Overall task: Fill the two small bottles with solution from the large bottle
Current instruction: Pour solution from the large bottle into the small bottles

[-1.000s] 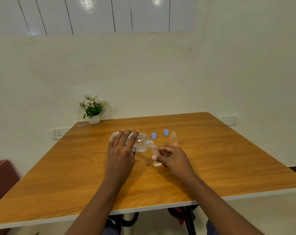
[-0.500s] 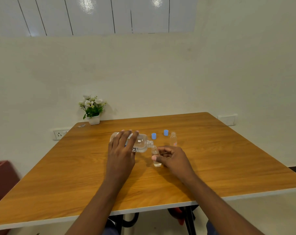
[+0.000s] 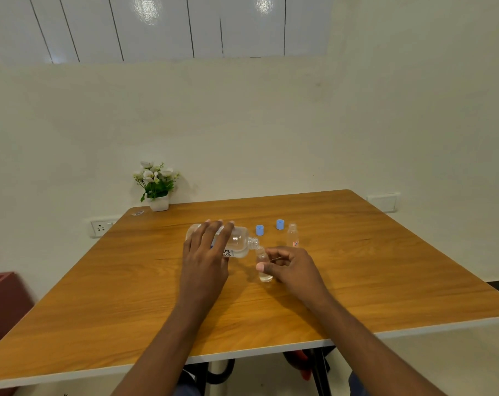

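Note:
My left hand grips the large clear bottle, which lies tipped on its side with its open neck pointing right and down. The neck sits right over the mouth of a small clear bottle that stands on the wooden table. My right hand holds this small bottle between thumb and fingers; a little clear liquid shows at its bottom. A second small bottle stands uncapped behind my right hand. Two blue caps rest on the table beyond the bottles.
A white pot of flowers stands at the table's far left corner, with a small scrap beside it. A dark red object is at the left below table level. Wall sockets sit behind the table.

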